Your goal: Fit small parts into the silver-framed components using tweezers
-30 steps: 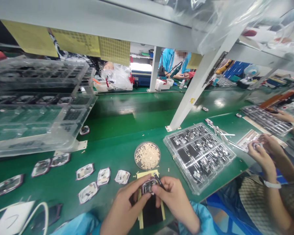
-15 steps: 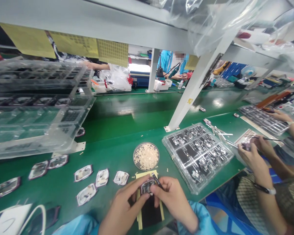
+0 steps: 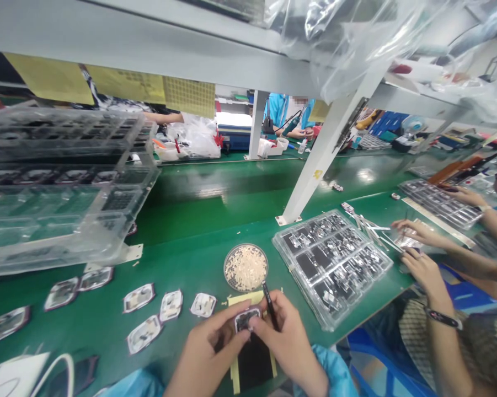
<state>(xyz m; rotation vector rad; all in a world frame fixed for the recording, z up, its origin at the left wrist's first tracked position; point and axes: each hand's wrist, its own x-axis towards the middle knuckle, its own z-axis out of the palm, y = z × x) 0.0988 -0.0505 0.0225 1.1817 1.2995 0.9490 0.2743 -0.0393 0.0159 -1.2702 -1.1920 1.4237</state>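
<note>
My left hand (image 3: pixel 207 350) is closed around the edge of a small rounded device housing (image 3: pixel 243 321), its dark inner side facing up. My right hand (image 3: pixel 292 344) grips slim black tweezers (image 3: pixel 270 306) that stand up between thumb and fingers, their tips hidden. The right thumb presses on the face of the housing. Below both hands lies a black pad (image 3: pixel 254 361) edged with yellow tape. Just beyond it is a round dish (image 3: pixel 246 243) full of tiny pale pieces. Similar white-faced housings, such as one housing (image 3: pixel 203 305), lie to the left of my hands.
A clear compartment tray (image 3: pixel 333 264) of small parts lies right of the dish. Stacked clear trays (image 3: pixel 66 220) stand at left. A slanted white post (image 3: pixel 314 165) rises from the green bench. At right, a co-worker's hands (image 3: pixel 424 270) work close by.
The tweezers have swung more upright in my right hand, and my right thumb now lies across the housing. The co-worker's hands at right have shifted apart over the bench.
</note>
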